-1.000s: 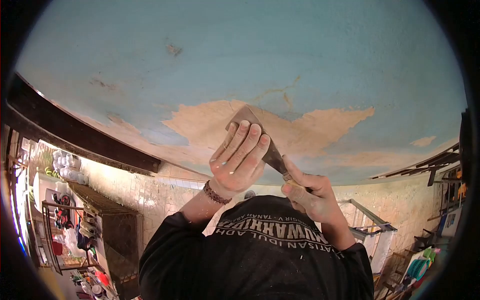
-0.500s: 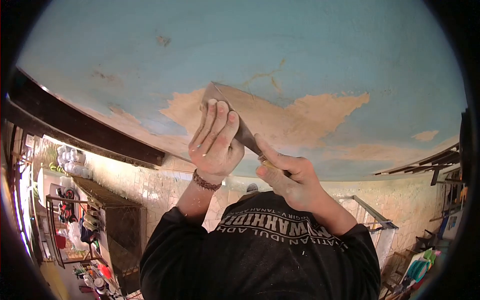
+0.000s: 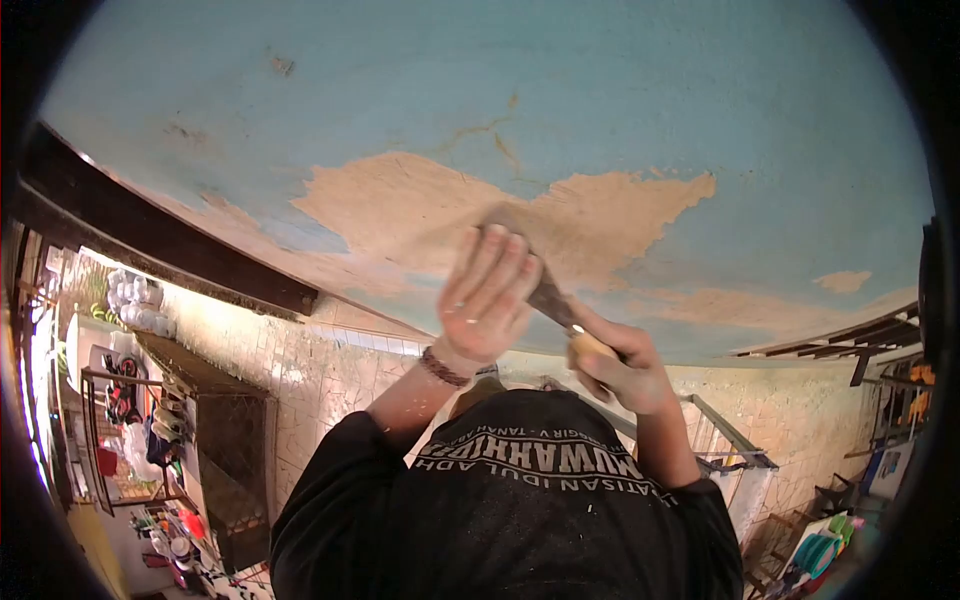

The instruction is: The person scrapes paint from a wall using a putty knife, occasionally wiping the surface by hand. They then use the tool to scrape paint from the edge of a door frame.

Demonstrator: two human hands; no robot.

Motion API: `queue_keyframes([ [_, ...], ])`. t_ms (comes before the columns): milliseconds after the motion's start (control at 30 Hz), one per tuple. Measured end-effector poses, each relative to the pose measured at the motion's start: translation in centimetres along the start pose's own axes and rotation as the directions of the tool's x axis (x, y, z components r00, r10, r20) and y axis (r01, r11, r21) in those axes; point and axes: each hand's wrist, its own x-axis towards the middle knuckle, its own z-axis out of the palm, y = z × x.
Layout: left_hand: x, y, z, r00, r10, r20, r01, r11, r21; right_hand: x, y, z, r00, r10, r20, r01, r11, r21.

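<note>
A metal scraper [image 3: 545, 292] with a pale handle lies slanted against a blue painted surface. My right hand [image 3: 625, 368] is closed round its handle. The fingers of my left hand [image 3: 490, 290] are stretched out flat against the blade, near its upper end; this hand is dusty, slightly blurred, and has a braided bracelet [image 3: 443, 367] at the wrist. Around the blade's blurred tip the blue paint is gone and a bare beige patch [image 3: 390, 200] shows, with jagged edges.
A dark beam [image 3: 160, 235] runs along the left. Below it stand a dark cabinet [image 3: 232, 470] and a rack with assorted items. A metal frame [image 3: 730, 435] is at the right, by a tiled wall [image 3: 320, 385]. Teal items [image 3: 815, 553] lie at the lower right.
Both hands and the scraper have moved right and slightly down in the view. The beige patch left of the blade is now less covered. The view itself has shifted a little.
</note>
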Motion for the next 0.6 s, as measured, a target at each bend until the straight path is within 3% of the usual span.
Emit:
queue_keyframes([
  [33, 0.1, 0.7, 0.9, 1.000, -0.009, -0.003, 0.009, 1.000, 0.008, -1.0, 0.2, -0.7, 1.000, 0.007, 0.010, -0.007, 1.000, -0.002],
  [100, 0.4, 1.6, 2.2, 0.996, 0.054, -0.077, -0.062, 0.993, -0.100, -2.0, 0.4, -1.6, 1.000, -0.030, 0.009, 0.028, 0.983, 0.179],
  [167, 0.6, 1.7, 2.1, 0.996, 0.032, -0.082, -0.038, 0.997, -0.066, -1.7, 0.5, -0.7, 0.999, 0.020, -0.049, -0.009, 0.980, 0.201],
  [267, 0.9, 1.1, 1.1, 0.996, 0.003, -0.090, -0.009, 0.998, -0.063, -1.4, 0.0, 0.5, 0.983, 0.036, -0.179, -0.033, 0.999, 0.023],
  [433, 0.4, 2.3, 2.8, 0.996, 0.052, -0.067, -0.058, 0.994, -0.089, -2.8, -0.6, -0.8, 0.982, 0.059, -0.181, -0.049, 0.997, 0.058],
  [500, 1.4, 1.0, 2.0, 0.976, 0.021, -0.215, -0.013, 0.999, 0.035, -0.4, -0.9, 0.6, 0.982, -0.056, -0.181, 0.019, 0.980, -0.200],
  [600, 1.5, 2.1, 1.6, 0.994, 0.009, -0.104, -0.010, 1.000, -0.005, -1.8, -1.0, 0.1, 0.974, 0.000, -0.227, -0.039, 0.985, -0.165],
])
